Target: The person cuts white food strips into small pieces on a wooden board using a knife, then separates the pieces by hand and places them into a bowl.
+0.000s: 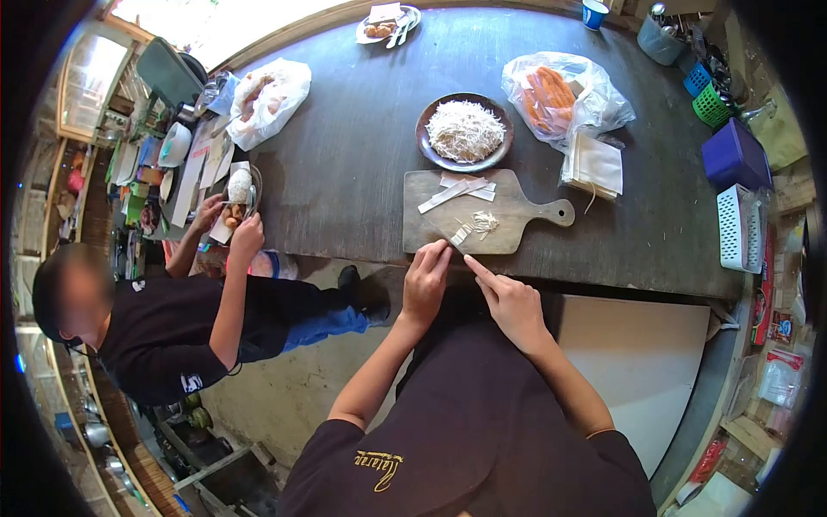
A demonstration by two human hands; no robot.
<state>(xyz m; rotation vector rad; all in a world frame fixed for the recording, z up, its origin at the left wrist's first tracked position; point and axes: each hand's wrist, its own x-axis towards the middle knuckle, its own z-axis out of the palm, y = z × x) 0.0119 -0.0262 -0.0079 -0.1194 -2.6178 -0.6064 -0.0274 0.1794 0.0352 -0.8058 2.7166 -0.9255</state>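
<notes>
A wooden cutting board [525, 207] with a handle lies at the table's front edge. Pale flat strips [457, 194] rest across its upper part, with thin cut slivers [486, 224] lower down. My right hand [514, 312] is closed at the board's near edge, index finger stretched along a thin knife [455, 246] whose blade points up and left. Beside it, the fingers of my left hand [425, 280] are pressed together close to the short cut pieces [462, 233]; what they pinch is hidden. Just beyond the board stands a dark plate [425, 148] heaped with white shreds [467, 131].
A bag of orange food [549, 96] and a stack of pale wrappers [594, 165] lie right of the plate. Another bag [274, 102] sits left. A co-worker [185, 323] handles food at the table's left end. Baskets [735, 155] line the right edge.
</notes>
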